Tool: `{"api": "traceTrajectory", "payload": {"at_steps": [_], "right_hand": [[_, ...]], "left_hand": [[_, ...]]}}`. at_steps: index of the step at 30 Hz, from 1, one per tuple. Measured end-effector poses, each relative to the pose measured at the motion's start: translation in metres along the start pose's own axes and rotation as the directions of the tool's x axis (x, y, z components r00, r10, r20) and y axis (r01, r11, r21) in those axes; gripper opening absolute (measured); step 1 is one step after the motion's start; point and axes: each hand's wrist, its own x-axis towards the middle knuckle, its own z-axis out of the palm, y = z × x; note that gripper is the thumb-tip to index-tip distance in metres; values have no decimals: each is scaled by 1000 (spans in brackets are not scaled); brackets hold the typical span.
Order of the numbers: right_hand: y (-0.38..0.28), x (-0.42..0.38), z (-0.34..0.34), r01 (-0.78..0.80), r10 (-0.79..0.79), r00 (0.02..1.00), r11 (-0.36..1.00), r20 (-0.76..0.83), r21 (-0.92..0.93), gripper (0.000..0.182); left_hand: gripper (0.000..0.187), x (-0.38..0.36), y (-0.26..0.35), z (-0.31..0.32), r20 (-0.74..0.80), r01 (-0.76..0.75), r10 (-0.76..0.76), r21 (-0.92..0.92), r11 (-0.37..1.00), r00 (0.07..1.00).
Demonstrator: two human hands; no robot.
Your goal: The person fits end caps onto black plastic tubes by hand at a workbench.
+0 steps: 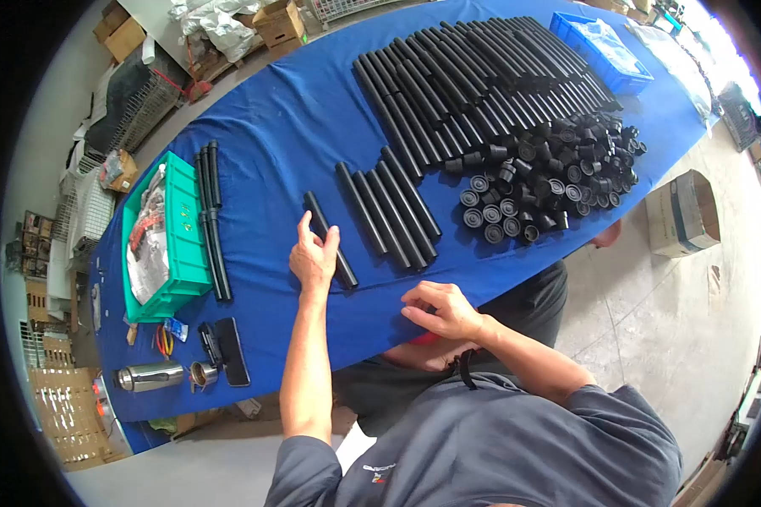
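My left hand [312, 264] is over a single short black tube [317, 211] on the blue cloth. Its index finger points out along the tube's left side and the thumb lies across the tube, with a gap between them. The tube's lower end shows past the palm. My right hand [445, 311] hovers at the table's near edge, fingers loosely bent and thumb apart, with nothing visible in it. Between the hands and the big pile lies a row of several black tubes [389, 215]. Right of that row are many black ribbed caps [509, 208], heaped loosely.
A large stack of black tubes [473, 80] covers the far side, beside a blue bin [604, 63]. Leftward stand a green crate [188, 228], longer joined tubes [214, 228], a phone [233, 351] and a steel flask [150, 376]. A cardboard box [683, 215] sits on the floor at right.
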Motion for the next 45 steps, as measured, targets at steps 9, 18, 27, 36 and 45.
{"api": "traceTrajectory", "payload": {"at_steps": [9,18,27,36,45], "right_hand": [[-16,77,-92,-63,-173,970,501,-171,-863,13],[45,158,-137,-48,91,995,59,-42,-997,18],[65,158,-144,-5,-74,997,113,-13,-994,12],[22,136,-146,-6,-323,922,535,-211,-845,36],[-30,24,-72,-141,58,987,777,-153,-614,29]], "left_hand": [[42,-2,4,-1,-11,-5,5,8,1000,1000],[39,-1,2,1,-48,-19,19,3,1000,999],[38,-1,5,-2,-44,-16,14,-28,999,999],[40,3,2,2,-38,-27,28,13,1000,999],[39,-1,1,0,-66,-60,59,-16,998,996]]}}
